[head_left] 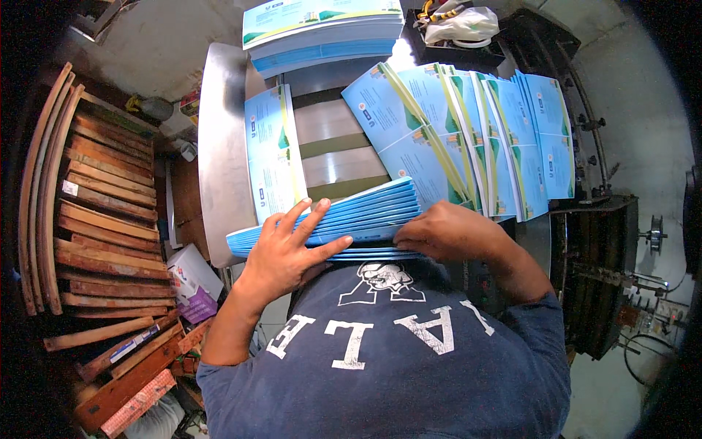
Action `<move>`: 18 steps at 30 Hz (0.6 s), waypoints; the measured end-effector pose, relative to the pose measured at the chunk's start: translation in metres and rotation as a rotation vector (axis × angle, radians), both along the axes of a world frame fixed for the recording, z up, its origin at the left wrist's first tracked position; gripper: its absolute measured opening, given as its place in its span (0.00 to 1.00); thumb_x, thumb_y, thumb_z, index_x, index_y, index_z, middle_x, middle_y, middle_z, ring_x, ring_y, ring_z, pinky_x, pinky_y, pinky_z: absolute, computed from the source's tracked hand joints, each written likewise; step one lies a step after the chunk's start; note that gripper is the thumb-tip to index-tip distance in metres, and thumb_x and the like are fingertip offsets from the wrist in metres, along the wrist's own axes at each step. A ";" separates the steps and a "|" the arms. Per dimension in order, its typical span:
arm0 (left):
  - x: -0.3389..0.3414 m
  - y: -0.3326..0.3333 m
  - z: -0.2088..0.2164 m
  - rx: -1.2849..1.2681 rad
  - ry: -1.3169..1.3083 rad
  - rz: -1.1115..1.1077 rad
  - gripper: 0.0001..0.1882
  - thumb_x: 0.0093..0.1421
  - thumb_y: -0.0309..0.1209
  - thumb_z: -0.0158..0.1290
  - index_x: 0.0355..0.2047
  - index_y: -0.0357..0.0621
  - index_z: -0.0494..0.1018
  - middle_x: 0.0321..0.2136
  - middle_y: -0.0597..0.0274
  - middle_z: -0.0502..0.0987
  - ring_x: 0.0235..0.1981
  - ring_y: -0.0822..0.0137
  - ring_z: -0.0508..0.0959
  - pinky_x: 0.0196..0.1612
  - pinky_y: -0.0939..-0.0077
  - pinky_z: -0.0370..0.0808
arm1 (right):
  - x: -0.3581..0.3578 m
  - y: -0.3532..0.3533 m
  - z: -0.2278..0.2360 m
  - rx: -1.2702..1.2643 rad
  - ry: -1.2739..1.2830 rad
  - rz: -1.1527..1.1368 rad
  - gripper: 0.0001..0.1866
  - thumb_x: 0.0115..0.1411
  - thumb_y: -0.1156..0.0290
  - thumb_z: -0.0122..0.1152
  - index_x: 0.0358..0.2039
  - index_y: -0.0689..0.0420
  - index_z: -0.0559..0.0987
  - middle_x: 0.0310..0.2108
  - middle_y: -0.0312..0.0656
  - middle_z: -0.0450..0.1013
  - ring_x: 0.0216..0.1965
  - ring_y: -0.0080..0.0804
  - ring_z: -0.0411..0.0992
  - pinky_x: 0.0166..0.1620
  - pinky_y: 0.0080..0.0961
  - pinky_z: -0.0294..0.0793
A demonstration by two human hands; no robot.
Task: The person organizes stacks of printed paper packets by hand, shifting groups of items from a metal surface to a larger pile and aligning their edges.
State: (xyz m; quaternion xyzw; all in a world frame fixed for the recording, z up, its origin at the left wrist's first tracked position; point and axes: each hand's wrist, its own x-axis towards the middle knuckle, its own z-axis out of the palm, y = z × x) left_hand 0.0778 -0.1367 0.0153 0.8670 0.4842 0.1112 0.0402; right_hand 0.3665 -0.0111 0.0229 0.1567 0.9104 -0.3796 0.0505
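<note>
A: How are the fingers on the left hand point(287, 252)?
B: Spread well apart, lying across a fanned pile of blue sheets point(380, 207) with the fingertips on it. It isn't clenched.

A: And the right hand point(452, 230)?
B: Its fingers are curled in together, touching the right end of that pile. I can't tell whether they pinch a sheet; the tips are partly hidden.

A: Where exactly is the pile?
B: At the near edge of the metal table point(221, 135), right in front of the person's dark blue shirt point(387, 344). Its layers spread like a fan.

A: What else is on the table?
B: A narrow row of printed sheets point(269, 150) on the left, a wide overlapping spread point(457, 139) on the right, and a tall stack point(322, 50) at the far end.

A: And the room?
B: Wooden slats point(110, 192) line the left side, with a white and purple box point(194, 278) near them. A clear plastic bag point(462, 28) sits beyond the table, right of the tall stack.
</note>
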 end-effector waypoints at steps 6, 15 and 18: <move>0.000 -0.001 -0.001 0.005 -0.013 -0.005 0.22 0.57 0.37 0.55 0.52 0.78 0.74 0.64 0.53 0.64 0.57 0.51 0.71 0.50 0.56 0.71 | -0.002 -0.003 0.000 0.050 -0.057 -0.003 0.07 0.57 0.71 0.57 0.36 0.55 0.78 0.27 0.48 0.77 0.28 0.49 0.78 0.33 0.43 0.77; -0.002 -0.001 -0.002 0.007 0.036 -0.017 0.27 0.55 0.41 0.61 0.55 0.81 0.71 0.64 0.58 0.63 0.59 0.54 0.69 0.53 0.57 0.71 | 0.001 -0.013 -0.004 0.189 0.019 0.009 0.13 0.54 0.73 0.58 0.41 0.53 0.76 0.28 0.45 0.76 0.27 0.46 0.79 0.29 0.42 0.78; -0.002 -0.001 -0.001 0.015 0.025 -0.017 0.26 0.55 0.41 0.61 0.54 0.81 0.71 0.63 0.57 0.64 0.58 0.54 0.69 0.52 0.57 0.71 | 0.001 -0.018 0.006 0.325 -0.036 0.126 0.13 0.54 0.72 0.59 0.42 0.51 0.76 0.30 0.43 0.74 0.27 0.43 0.78 0.26 0.41 0.78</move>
